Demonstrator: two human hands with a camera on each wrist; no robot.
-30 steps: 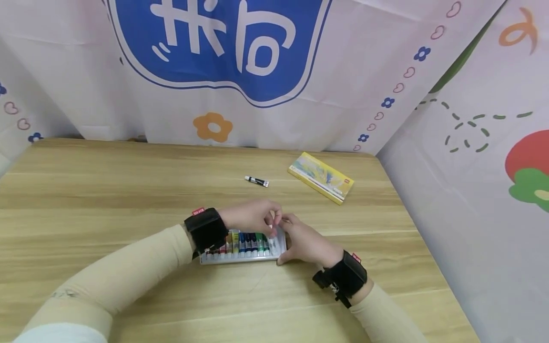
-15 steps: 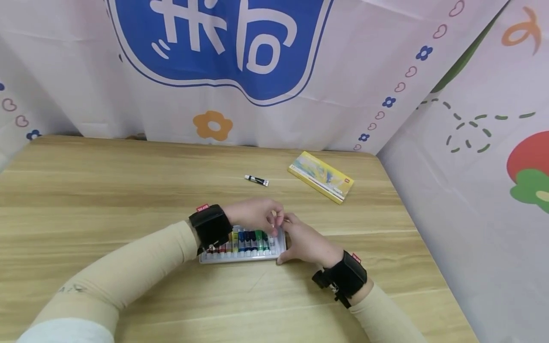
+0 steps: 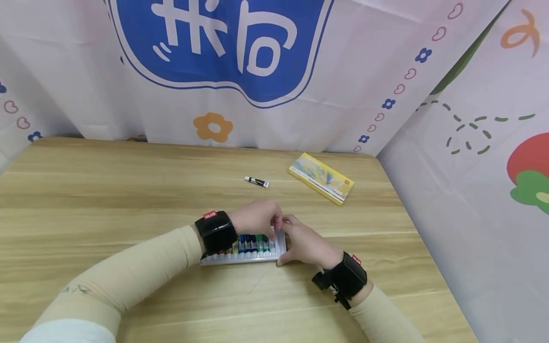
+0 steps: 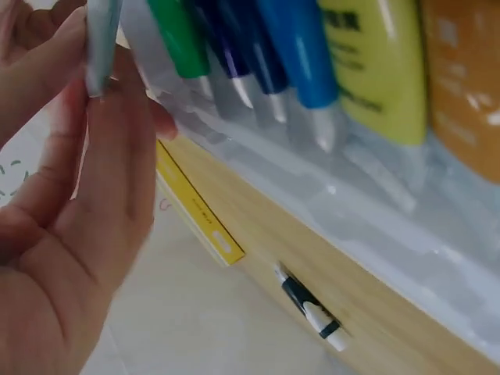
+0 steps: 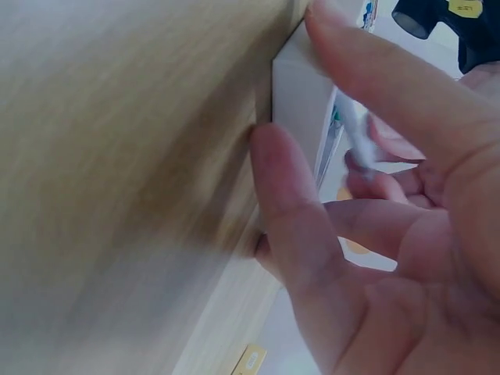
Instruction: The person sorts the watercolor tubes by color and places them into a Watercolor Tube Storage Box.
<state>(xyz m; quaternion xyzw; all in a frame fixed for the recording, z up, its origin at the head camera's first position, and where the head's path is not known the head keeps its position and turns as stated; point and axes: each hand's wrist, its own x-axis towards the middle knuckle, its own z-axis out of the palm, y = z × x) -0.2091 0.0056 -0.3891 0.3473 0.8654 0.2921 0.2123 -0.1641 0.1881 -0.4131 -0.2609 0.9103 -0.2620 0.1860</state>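
Fingers of the left hand pinch a pale paint tube over a white tray of coloured paint tubes, just below the head view's centre. The right hand grips the tray's right end, thumb nearest. Near centre lies a black-and-white tube; right of it, a yellow box.

Free tabletop left of the tray, left hand obstructing from above, right hand blocking its right end, black tube and yellow box beyond
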